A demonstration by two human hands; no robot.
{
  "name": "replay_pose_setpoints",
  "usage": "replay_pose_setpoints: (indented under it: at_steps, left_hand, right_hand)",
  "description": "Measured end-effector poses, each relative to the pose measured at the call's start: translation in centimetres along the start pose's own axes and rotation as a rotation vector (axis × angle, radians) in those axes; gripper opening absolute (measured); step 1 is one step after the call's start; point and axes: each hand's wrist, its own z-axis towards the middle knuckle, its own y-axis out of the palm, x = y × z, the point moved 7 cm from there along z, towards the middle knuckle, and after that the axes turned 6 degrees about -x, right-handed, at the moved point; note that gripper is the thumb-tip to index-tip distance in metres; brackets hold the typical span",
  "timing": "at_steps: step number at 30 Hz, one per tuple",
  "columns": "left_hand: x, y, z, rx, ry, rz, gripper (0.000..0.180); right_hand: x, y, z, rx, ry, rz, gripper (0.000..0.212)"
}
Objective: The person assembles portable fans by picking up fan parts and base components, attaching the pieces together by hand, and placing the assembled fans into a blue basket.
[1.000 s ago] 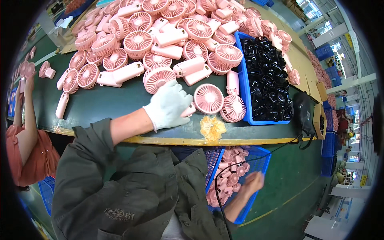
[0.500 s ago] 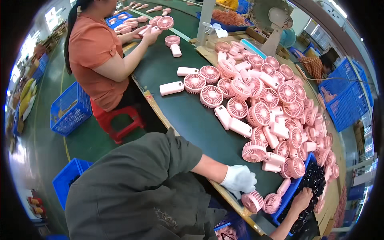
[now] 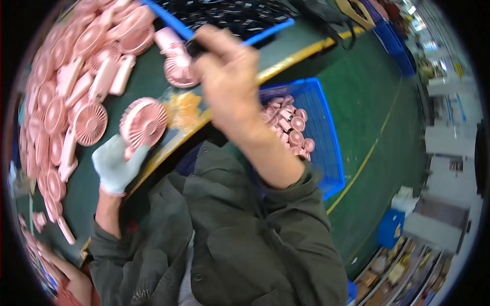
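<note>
Over the table (image 3: 141,85), the left hand (image 3: 116,162) holds a round, ribbed fan (image 3: 145,123).

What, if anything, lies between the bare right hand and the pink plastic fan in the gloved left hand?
Another round pink plastic fan lies on the green tabletop between them; the bare right hand might pass above it.

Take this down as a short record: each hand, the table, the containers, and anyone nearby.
Left hand: gloved, holding a pink fan by its handle
Right hand: bare, motion-blurred, with what looks like a small black piece at its fingertips
Table: green top, yellow edge, fan heap to the left
Blue bin: on the table, full of black parts
Blue basket: beyond the table edge, containing pink pieces
Nearby: another person's arm, lower left
</note>
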Motion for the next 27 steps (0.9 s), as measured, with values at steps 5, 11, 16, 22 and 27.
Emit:
replay_pose_setpoints:
  at_steps: [5,11,16,22,27]
  left_hand:
    - [-1.9,2.7,-3.8,0.200,-0.529,-1.439,0.034]
    - [2.1,2.5,-7.5,0.249,-0.662,-1.676,0.068]
    - [6.0,1.8,-5.9,0.232,-0.479,-1.744,0.039]
    - [5.7,3.1,-7.1,0.067,-0.198,-1.935,0.060]
    - [7.6,2.2,-6.3,0.026,-0.200,-1.827,0.049]
  right_hand:
    - [0.6,1.0,-6.1,-0.132,-0.034,-0.027,0.019]
    - [-2.9,3.4,-9.7,-0.289,-0.346,-0.112,0.010]
    - [-5.3,4.6,-11.7,-0.179,-0.696,-0.544,0.017]
    - [-5.4,4.1,-13.4,-0.048,-0.907,-0.757,0.021]
    - [-4.0,5.4,-14.6,-0.143,-1.012,-0.775,0.030]
